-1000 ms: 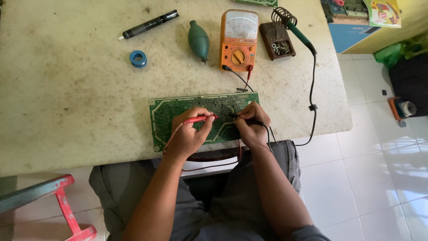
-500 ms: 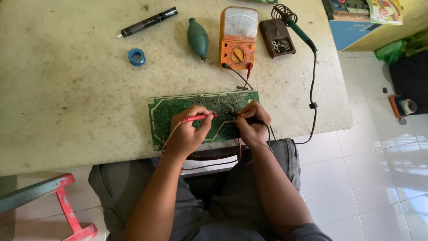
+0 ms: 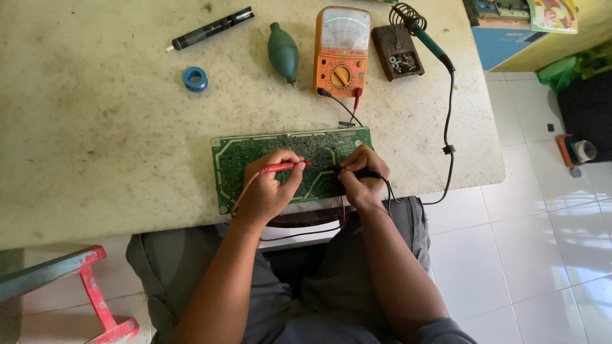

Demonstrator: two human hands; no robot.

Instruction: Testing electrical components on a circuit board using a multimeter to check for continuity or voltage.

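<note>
So here's the bench setup. Green circuit board (image 3: 255, 156) lies flat near the front edge of the desk (image 3: 95, 127), just below the middle of the frame, long axis running left to right. Left hand (image 3: 268, 191) is curled shut around a red test probe (image 3: 284, 167), pinched like a pen, with the tip pointing right toward the middle of the board. Right hand (image 3: 362, 178) is closed the same way on a black test probe (image 3: 349, 171), tip pointing left. So the two tips face each other along the board's long axis and sit very close together around the centre of the board. I can't tell whether either tip is actually touching a pad. Both hands rest on the board's near edge, about equally close to that spot.

The leads run up to an orange analog multimeter (image 3: 342, 51) at the top centre. Next to it: a green rubber blower bulb (image 3: 283, 51), a blue solder spool (image 3: 195, 78), a black desoldering pump (image 3: 210, 28) at the upper left, and a soldering iron (image 3: 428, 39) on its wooden stand (image 3: 398, 54) to the right of the meter.
</note>
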